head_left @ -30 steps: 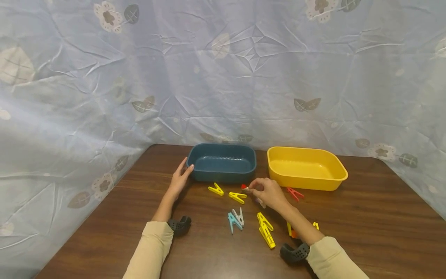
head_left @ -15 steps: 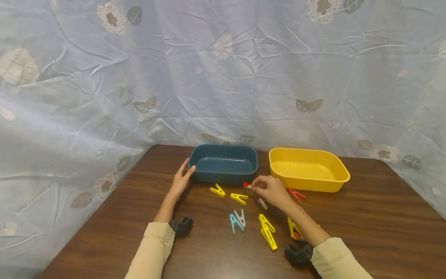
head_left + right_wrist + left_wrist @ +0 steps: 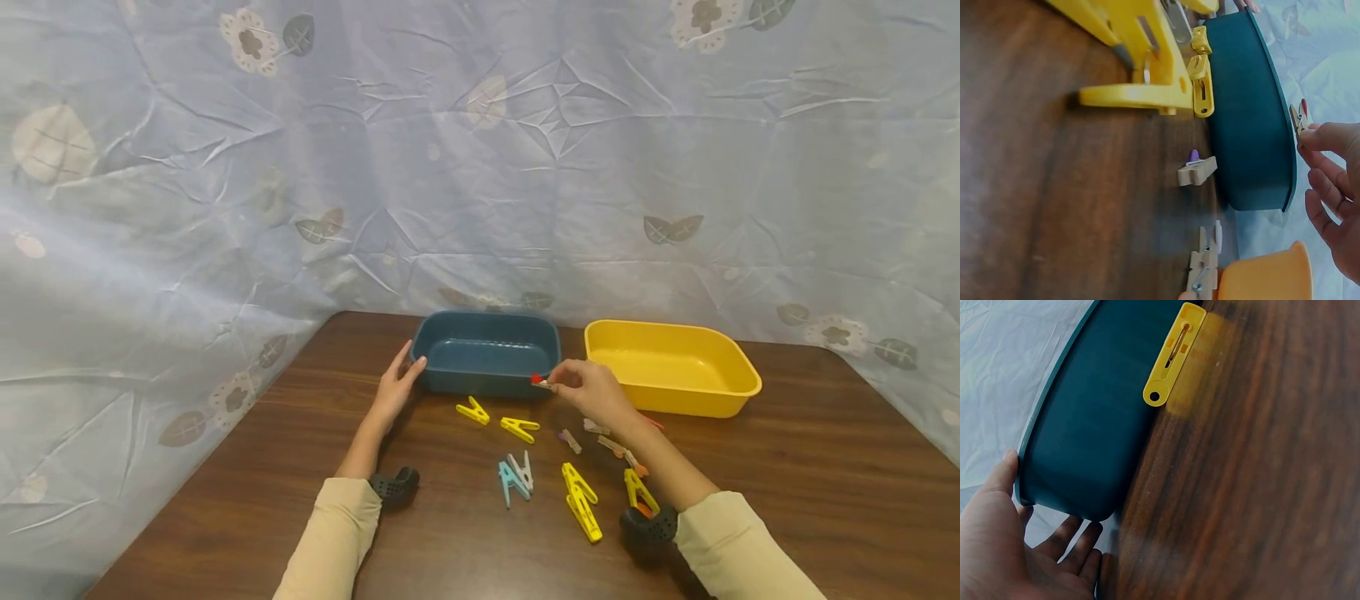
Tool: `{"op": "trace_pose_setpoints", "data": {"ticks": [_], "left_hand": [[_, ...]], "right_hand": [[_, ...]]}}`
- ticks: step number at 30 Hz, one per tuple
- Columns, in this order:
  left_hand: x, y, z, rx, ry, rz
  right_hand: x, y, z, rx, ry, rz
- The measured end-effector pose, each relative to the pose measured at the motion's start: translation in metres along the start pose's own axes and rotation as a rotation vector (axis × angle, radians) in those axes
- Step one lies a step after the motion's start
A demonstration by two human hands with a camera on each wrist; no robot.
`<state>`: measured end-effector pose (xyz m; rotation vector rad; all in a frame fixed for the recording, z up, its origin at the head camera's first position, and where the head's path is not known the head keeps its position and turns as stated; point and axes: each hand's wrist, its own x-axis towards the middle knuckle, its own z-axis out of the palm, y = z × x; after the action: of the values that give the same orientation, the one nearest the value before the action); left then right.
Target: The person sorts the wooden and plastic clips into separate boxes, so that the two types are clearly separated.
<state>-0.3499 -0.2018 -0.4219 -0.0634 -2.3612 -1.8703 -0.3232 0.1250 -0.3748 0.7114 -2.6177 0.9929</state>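
At the front right corner of the blue tub (image 3: 480, 385), my right hand (image 3: 596, 393) pinches a small wooden clothespin with a red decoration (image 3: 537, 380) between thumb and fingertips. The right wrist view shows this mini clothespin (image 3: 1300, 119) just beyond the tub's rim. My left hand (image 3: 393, 392) rests against the tub's left end, thumb at the rim and fingers spread along the end wall. Yellow plastic clothespins (image 3: 472, 410) lie in front of the tub. Below my right hand is a small wooden clothespin with a purple decoration (image 3: 570, 441).
A yellow tub (image 3: 675, 400) stands right of the blue one. Nearer lie a light blue clothespin (image 3: 512, 482), a grey one (image 3: 522, 471), yellow ones (image 3: 581, 502) and several wooden ones (image 3: 611, 446). A patterned cloth (image 3: 480, 167) hangs behind the table.
My right hand has lifted the red-decorated clothespin from near the table up to the blue tub's front right corner, uncovering other wooden clothespins. My left hand has stayed at the tub.
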Motion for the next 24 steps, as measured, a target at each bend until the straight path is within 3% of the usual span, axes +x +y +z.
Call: {"op": "trace_pose_setpoints", "data": {"ticks": [6,14,24], "left_hand": [[-0.001,0.001,0.001,0.017,0.015,0.01],[-0.001,0.002,0.001,0.011,0.03,0.008],[-0.001,0.003,0.001,0.019,0.021,-0.002]], "right_hand": [[0.011,-0.002,-0.001,0.015,-0.001,0.003],[0.03,0.0,0.001,0.062,0.036,0.07],[0.05,-0.001,0.009,0.13,0.021,0.119]]}}
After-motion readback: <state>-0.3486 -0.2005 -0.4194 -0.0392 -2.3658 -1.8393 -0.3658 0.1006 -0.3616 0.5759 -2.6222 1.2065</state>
